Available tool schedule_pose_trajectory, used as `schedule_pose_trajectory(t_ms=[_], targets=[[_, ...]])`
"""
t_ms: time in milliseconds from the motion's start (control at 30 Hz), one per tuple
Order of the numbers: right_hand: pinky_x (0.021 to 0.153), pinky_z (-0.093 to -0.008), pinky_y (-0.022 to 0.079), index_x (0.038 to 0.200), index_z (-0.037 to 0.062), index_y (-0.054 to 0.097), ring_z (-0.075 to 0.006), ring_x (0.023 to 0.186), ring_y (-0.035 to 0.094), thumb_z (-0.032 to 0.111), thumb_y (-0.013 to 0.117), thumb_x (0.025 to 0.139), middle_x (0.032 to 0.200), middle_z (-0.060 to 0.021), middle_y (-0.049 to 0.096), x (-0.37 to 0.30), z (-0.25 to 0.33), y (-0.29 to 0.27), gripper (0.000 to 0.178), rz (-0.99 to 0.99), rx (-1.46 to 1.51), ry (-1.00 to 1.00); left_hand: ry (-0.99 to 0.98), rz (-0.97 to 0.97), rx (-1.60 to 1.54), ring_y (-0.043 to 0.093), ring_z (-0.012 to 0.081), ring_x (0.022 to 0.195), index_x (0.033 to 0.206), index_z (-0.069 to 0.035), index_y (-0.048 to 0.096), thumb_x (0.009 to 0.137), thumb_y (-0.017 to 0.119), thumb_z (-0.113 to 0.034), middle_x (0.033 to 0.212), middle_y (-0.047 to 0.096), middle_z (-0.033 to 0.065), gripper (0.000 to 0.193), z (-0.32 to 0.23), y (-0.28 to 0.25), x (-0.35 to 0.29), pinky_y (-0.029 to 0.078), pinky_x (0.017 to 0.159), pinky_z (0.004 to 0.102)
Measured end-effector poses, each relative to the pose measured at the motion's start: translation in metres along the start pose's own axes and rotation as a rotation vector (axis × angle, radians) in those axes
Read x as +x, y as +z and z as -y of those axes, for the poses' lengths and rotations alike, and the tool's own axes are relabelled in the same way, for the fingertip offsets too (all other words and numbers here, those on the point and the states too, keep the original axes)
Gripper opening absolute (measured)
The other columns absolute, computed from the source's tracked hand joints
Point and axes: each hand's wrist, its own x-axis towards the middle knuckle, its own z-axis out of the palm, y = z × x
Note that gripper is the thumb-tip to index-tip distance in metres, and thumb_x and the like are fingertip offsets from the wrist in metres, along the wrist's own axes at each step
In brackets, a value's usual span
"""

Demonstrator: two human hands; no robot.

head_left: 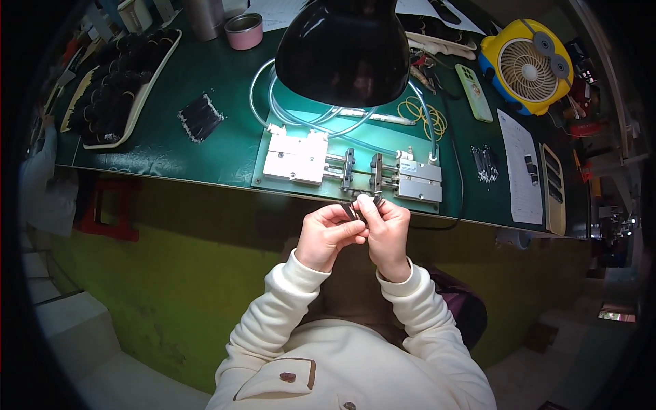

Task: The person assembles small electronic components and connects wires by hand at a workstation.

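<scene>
My left hand [329, 236] and my right hand [386, 232] meet at the table's front edge, fingers closed. Between them is a small dark strip-like piece [349, 211]; its exact kind is too small to tell, and the fingertips cover part of it. Just beyond my fingers stands a pneumatic clamping fixture. It has a silver cylinder block [295, 158] on the left, another cylinder block [418, 180] on the right, and two upright black jaws [362, 171] with a gap between them. Both blocks sit on a green base plate [263, 179].
A black lamp head [342, 51] hangs over the fixture, with clear air hoses [273, 102] behind. Short black pieces lie in a pile [201, 118] on the left, near a loaded tray [130, 123]. To the right are silver-tipped pieces [486, 165], a phone [473, 92], and a yellow fan [526, 67].
</scene>
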Motion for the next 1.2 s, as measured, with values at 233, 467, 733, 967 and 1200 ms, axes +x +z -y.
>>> schedule_pose_trajectory(t_ms=[233,467,733,967,1200], targets=[[0.041,-0.0161,0.035,0.07,-0.0026,0.06,-0.0017,0.047,0.045,0.01,0.055,0.08,0.058,-0.0001,0.056,-0.001,0.004,-0.003,0.017,0.087,0.01,-0.003,-0.029,0.019,0.002,0.059,0.0151,0.067,0.089,0.002,0.056,0.074,0.056,0.003,0.078,0.059,0.0093,0.015,-0.003,-0.003,-0.002,0.049,0.058,0.0228],[0.041,-0.0162,0.036,0.071,-0.0032,0.06,-0.0017,0.048,0.046,0.011,0.055,0.08,0.058,-0.0012,0.057,-0.002,0.001,0.0,0.017,0.005,-0.075,-0.099,0.001,0.02,0.006,0.059,0.0152,0.066,0.087,0.001,0.055,0.074,0.056,0.003,0.077,0.059,0.0091,0.014,-0.001,-0.001,-0.002,0.049,0.057,0.0223],[0.044,-0.0169,0.038,0.072,-0.0033,0.06,-0.0025,0.05,0.048,0.01,0.055,0.08,0.059,-0.0019,0.058,0.0,0.0,0.0,0.017,0.012,-0.043,-0.038,0.005,0.009,-0.013,0.059,0.0154,0.066,0.087,0.001,0.055,0.074,0.056,0.003,0.077,0.059,0.0091,0.013,-0.001,-0.002,0.0,0.05,0.058,0.0233],[0.044,-0.0164,0.036,0.07,-0.0032,0.06,-0.0014,0.05,0.045,0.01,0.055,0.08,0.057,0.0008,0.056,-0.002,-0.001,-0.002,0.017,0.051,-0.011,-0.03,-0.024,-0.002,-0.02,0.059,0.0153,0.067,0.088,0.002,0.054,0.076,0.055,0.001,0.079,0.059,0.009,0.013,-0.003,-0.002,-0.003,0.051,0.061,0.0245],[0.044,-0.0161,0.034,0.071,-0.0024,0.06,-0.0006,0.052,0.043,0.009,0.056,0.08,0.058,0.0028,0.054,-0.005,0.01,-0.001,0.015,0.151,-0.101,-0.079,-0.061,0.02,0.003,0.059,0.0163,0.069,0.09,0.003,0.055,0.076,0.055,0.0,0.081,0.059,0.0098,0.014,-0.008,-0.005,-0.007,0.052,0.063,0.0252]])
